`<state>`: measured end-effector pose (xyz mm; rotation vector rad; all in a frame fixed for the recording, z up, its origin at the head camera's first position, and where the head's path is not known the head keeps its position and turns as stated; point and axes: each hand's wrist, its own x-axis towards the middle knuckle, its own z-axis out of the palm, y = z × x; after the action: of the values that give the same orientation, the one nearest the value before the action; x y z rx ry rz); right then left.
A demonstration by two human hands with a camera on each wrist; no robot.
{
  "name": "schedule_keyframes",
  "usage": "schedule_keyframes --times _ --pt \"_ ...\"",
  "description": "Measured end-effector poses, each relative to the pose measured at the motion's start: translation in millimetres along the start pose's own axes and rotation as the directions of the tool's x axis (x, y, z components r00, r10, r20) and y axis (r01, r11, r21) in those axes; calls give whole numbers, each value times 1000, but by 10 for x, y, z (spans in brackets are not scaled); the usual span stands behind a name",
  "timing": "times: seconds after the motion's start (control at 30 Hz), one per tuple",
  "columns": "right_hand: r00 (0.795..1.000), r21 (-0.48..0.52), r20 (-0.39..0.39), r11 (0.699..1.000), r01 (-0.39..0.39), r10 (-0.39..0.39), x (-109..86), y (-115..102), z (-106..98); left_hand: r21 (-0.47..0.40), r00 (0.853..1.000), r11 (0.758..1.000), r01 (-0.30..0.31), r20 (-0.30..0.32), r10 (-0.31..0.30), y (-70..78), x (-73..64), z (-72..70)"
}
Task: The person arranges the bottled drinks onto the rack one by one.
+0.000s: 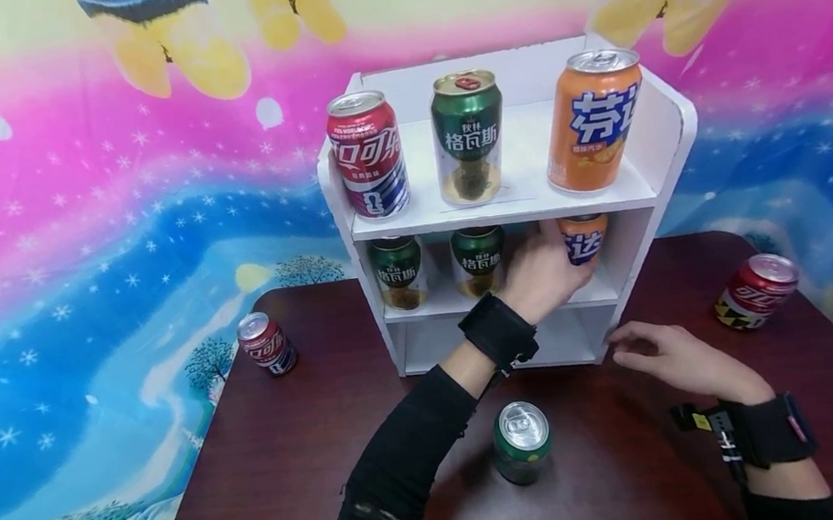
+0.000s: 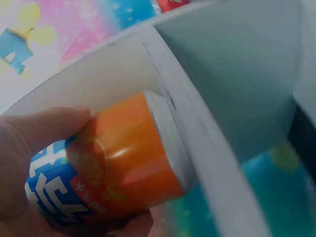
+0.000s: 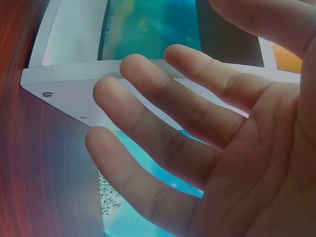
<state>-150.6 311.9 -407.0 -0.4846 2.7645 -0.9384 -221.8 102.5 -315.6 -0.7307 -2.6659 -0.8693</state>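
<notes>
My left hand (image 1: 542,273) reaches into the middle level of the white shelf (image 1: 517,210) and grips an orange can (image 1: 584,237) at its right end. The left wrist view shows the orange can (image 2: 123,163) held on its side in my fingers (image 2: 44,128), close under a shelf board (image 2: 197,128). My right hand (image 1: 659,350) hovers over the dark wooden table (image 1: 271,475) near the shelf's lower right corner, fingers (image 3: 163,143) spread and holding nothing. Two green cans (image 1: 398,272) (image 1: 478,261) stand on the middle level to the left.
The top level holds a red can (image 1: 369,154), a green can (image 1: 468,136) and an orange can (image 1: 594,119). A green can (image 1: 523,442) stands on the table between my arms. Red cans sit at the table's left (image 1: 266,343) and right (image 1: 757,291).
</notes>
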Motion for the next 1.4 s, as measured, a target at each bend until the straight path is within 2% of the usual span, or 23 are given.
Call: schedule_keyframes --times 0.13,0.2,0.3,0.43,0.6,0.7,0.9,0.97,1.17,1.4 --pt "1000 -1 -9 1000 6 -6 9 5 1 -133 998 991 -16 62 25 -52 44 -14" --pt "1000 4 -6 1000 9 -9 13 4 7 -160 996 987 -24 79 37 -73 58 -18" --pt "1000 12 -4 1000 7 -7 13 1 10 -171 995 985 -6 95 22 -73 61 -20" --pt "1000 6 -20 1000 9 -9 2 5 -2 -131 994 991 41 102 -28 -24 57 -19" --pt "1000 -10 -27 1000 14 -14 3 10 -8 -55 997 998 40 70 -36 20 61 -7" --pt "1000 -10 -21 1000 8 -9 10 1 -2 -19 996 998 60 61 -59 27 68 2" --pt "1000 -5 -23 1000 -2 2 0 -8 3 3 992 994 108 63 -108 56 79 17" --pt "1000 0 -17 1000 1 -1 -6 -3 4 10 993 994 107 55 -107 60 76 22" --pt "1000 -7 -9 1000 7 -7 -3 8 -3 34 998 998 56 1 -56 61 58 27" --pt "1000 5 3 1000 -8 8 -10 -7 -4 76 999 996 52 11 -53 65 49 26"
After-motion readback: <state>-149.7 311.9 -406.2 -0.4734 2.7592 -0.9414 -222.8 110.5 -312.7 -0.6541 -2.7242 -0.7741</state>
